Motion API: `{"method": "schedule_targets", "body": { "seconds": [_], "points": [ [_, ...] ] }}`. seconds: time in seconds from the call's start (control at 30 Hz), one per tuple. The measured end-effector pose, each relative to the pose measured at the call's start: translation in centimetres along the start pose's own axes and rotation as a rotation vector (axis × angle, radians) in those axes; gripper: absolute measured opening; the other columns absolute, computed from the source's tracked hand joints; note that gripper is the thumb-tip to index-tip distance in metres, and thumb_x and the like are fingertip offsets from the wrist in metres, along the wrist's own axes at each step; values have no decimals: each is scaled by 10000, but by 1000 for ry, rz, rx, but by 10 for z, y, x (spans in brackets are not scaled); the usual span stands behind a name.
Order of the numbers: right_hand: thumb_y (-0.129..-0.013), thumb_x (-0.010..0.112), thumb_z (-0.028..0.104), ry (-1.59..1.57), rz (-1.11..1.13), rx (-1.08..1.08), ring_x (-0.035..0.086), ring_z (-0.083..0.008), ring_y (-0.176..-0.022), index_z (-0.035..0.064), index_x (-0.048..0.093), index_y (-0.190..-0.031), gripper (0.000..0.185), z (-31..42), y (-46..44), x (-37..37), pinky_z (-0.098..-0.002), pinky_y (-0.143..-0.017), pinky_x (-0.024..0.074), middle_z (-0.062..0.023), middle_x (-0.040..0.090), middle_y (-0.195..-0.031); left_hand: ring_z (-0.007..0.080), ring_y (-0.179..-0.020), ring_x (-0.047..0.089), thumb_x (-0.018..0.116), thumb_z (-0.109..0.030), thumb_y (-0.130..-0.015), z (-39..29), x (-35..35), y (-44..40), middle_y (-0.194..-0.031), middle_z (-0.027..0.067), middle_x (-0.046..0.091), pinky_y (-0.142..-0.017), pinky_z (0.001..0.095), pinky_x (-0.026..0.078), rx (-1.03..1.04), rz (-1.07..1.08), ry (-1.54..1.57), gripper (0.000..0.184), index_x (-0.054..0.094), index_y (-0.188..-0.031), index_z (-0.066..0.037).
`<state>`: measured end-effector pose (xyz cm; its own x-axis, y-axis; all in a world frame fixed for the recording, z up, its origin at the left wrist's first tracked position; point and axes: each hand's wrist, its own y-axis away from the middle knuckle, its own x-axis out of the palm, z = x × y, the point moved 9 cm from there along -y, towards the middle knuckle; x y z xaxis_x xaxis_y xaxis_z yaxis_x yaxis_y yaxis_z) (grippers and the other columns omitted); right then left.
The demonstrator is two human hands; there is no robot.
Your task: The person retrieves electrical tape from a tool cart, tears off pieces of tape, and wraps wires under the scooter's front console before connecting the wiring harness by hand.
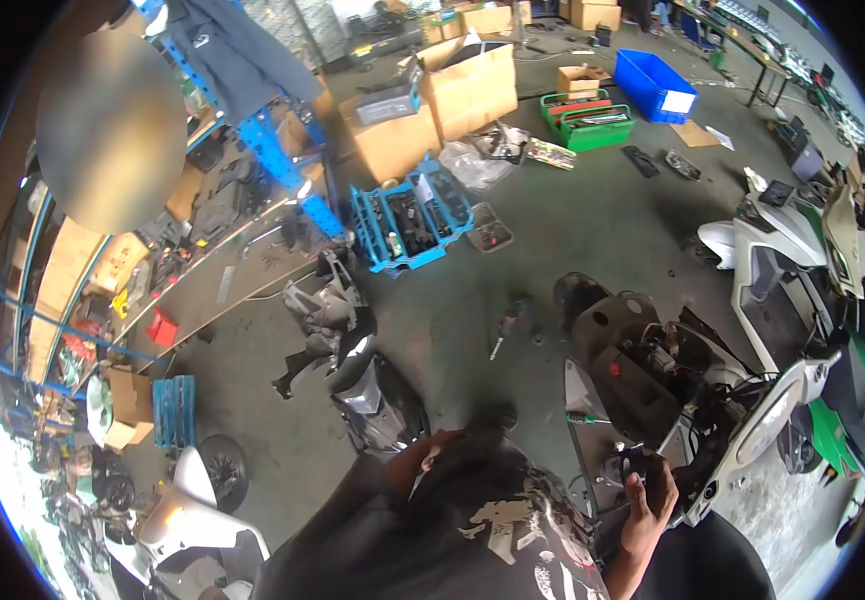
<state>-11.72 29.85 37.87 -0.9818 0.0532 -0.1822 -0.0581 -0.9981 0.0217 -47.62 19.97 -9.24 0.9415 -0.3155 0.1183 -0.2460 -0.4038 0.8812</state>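
My right hand (651,497) is beside the partly stripped scooter (658,350). Its fingers are curled, with the thumb up, around a small dark part (633,459) whose kind I cannot make out. A screwdriver with a green handle (585,418) lies just ahead of that hand, near a pale triangular panel (583,388). A patch of skin (427,462), perhaps of my left arm or hand, shows beside my black shirt (453,530); no left fingers can be made out. Dark scooter body panels (378,400) lie on the floor to the left.
A tool with a long shaft (503,332) lies on the floor ahead. Farther off stand a blue toolbox (403,255), a green toolbox (593,135), a blue bin (655,88) and cardboard boxes (468,90). White scooters (788,260) line the right. A person stands by the left shelving.
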Motion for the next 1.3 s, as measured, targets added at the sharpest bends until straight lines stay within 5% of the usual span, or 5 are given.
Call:
{"method": "schedule_targets", "body": {
  "seconds": [0.33, 0.47, 0.73, 1.0, 1.3],
  "points": [
    [-867, 774, 331, 98, 97, -4, 599, -164, -919, -57, 645, -1137, 490, 17, -2, 16, -280, -836, 451, -67, 638, -1002, 268, -1028, 677, 708, -441, -902, 29, -72, 171, -1236, 152, 660, -830, 403, 566, 94, -140, 262, 559, 647, -1284, -38],
    [-877, 723, -7, 181, 222, 98, 607, -263, -1220, -107, 557, -1317, 481, 19, -3, 48, -369, -1007, 492, -211, 634, -1305, 292, -1125, 656, 614, -777, -818, -80, -88, 214, -1423, 185, 550, -969, 425, 524, -383, 73, -168, 987, 523, -1433, -11],
    [-555, 839, -14, 517, 272, 332, 611, -190, -813, -12, 663, -979, 460, 13, -95, 226, -310, -747, 490, -77, 655, -953, 379, -1409, 441, 649, -825, -749, -278, -115, 128, -1542, 250, 419, -1169, 411, 358, 215, 387, -694, 1173, 384, -1496, 40],
    [-601, 900, 64, 485, 419, 270, 647, -255, -811, -27, 632, -880, 397, 55, -179, 308, -368, -744, 507, -162, 677, -1064, 261, -1240, 585, 845, -407, -820, -417, -125, 179, -1442, 173, 525, -1028, 410, 497, 673, 712, -172, 856, 420, -1493, -93],
    [-631, 889, 95, 683, 570, 312, 611, -267, -790, -3, 629, -896, 384, -136, -277, 312, -382, -712, 485, -136, 633, -938, 350, -1342, 495, 764, -618, -820, -235, -371, 53, -1535, 206, 417, -1075, 464, 436, 273, -349, -91, 944, 398, -1510, -88]
  ]
}}
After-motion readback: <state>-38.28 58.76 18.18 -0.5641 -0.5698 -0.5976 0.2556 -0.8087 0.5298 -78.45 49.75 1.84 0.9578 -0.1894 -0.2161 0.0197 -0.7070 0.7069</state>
